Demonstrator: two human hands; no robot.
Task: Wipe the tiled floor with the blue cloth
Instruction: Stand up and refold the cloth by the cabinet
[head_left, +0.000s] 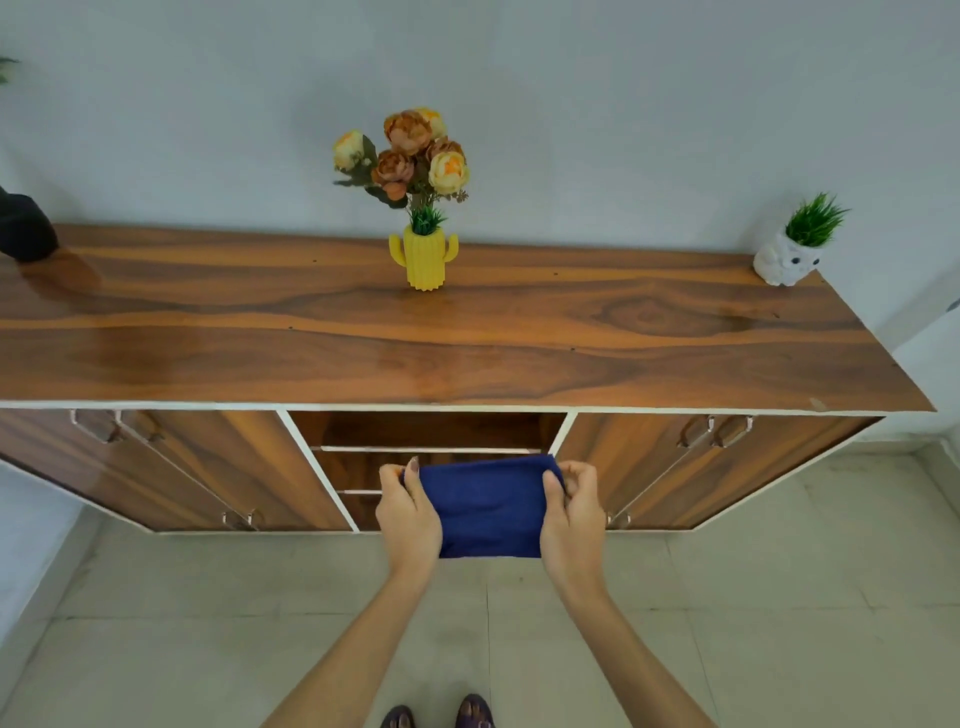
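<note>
A dark blue cloth (488, 506) is stretched flat between both hands, held up in the air in front of the cabinet. My left hand (405, 512) grips its left edge and my right hand (571, 512) pinches its right edge. Below lies the pale tiled floor (727, 623), with my two feet (441, 714) at the bottom edge of the view. The cloth is well above the floor and does not touch it.
A long wooden sideboard (467, 343) stands against the wall right ahead, with an open middle shelf and doors either side. On it are a yellow cactus vase with flowers (425, 257) and a white owl planter (787, 260). Another person's dark sleeve (26, 228) rests at the far left.
</note>
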